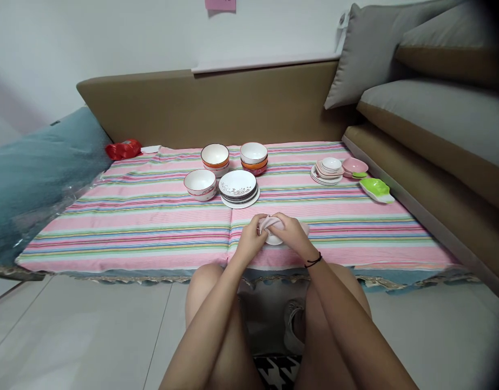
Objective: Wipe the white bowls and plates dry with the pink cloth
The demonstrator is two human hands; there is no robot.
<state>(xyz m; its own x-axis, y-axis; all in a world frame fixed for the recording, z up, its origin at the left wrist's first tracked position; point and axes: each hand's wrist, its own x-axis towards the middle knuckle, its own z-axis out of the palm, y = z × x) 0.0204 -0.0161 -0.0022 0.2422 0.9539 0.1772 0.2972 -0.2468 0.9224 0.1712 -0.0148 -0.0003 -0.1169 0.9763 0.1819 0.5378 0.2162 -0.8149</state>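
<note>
My left hand (249,238) and my right hand (293,234) meet low over the front of the striped cover, both with fingers closed. Between them is a crumpled pale pink cloth (271,221), pinched from either side. Just below the cloth shows the rounded white edge of a dish (273,240); the hands hide most of it, so its full shape is unclear. A whitish part sticks out beyond my right hand, and I cannot tell whether it belongs to the dish. The nearest other ware is a stack of plates (238,185), the top one with a floral pattern.
Beside the plates stand a red-rimmed bowl (200,183) and two bowl stacks (215,155) (254,154). Farther right are small stacked dishes (329,167), a pink bowl (355,166) and a green leaf-shaped dish (376,189). A red bundle (123,149) lies back left; cushions (432,114) rise at right.
</note>
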